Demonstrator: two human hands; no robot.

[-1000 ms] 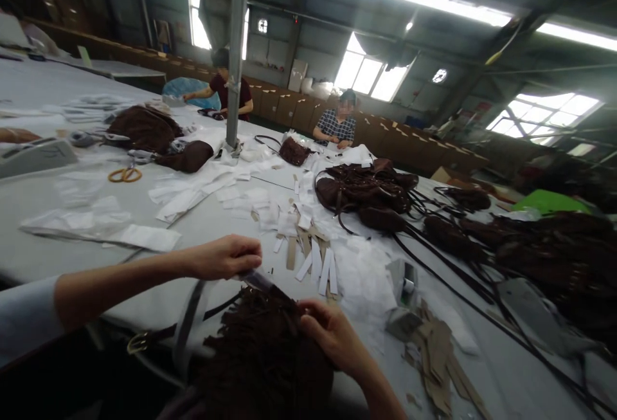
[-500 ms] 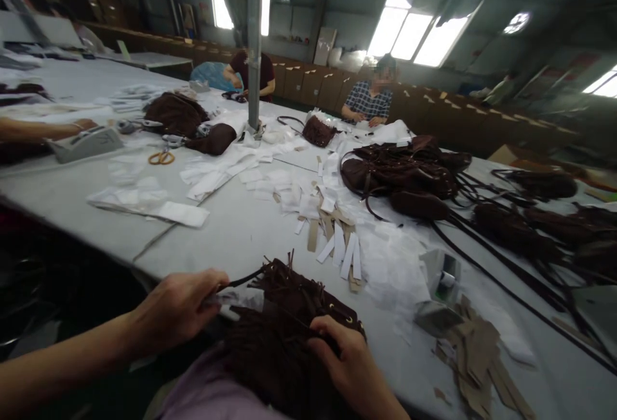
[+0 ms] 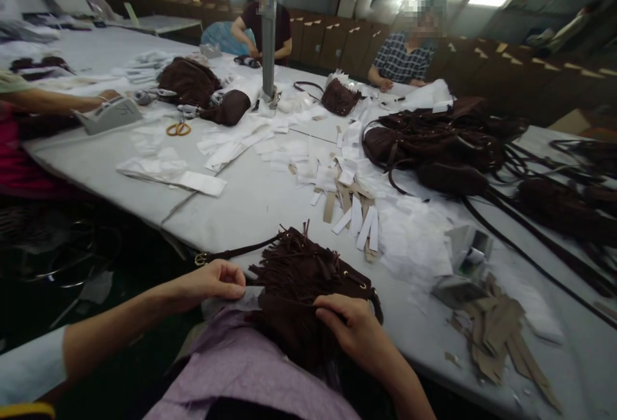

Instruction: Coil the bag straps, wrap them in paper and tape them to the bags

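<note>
A dark brown fringed handbag (image 3: 308, 265) lies at the table's front edge and over my lap, its fringe spread toward the far side. My left hand (image 3: 219, 280) is closed in a pinch at the bag's left side, on a piece of translucent film (image 3: 236, 299) that runs to the bag. My right hand (image 3: 351, 323) grips the brown material near the bag's middle, thumb and fingers pressed together. Beyond my left hand, a brown strap with a buckle (image 3: 201, 258) stretches out from the bag.
Strips of white and tan card (image 3: 357, 220) lie scattered ahead. Several brown bags (image 3: 434, 143) with long straps are heaped at right, near a grey tape dispenser (image 3: 457, 278). Orange-handled scissors (image 3: 178, 128) lie at left. A metal post (image 3: 268, 34) rises from the table (image 3: 250, 214); co-workers sit around it.
My left hand has let go of the strap, whose buckle end now lies free, and pinches the film beside the bag. My right hand stays on the bag. The view has tilted down.
</note>
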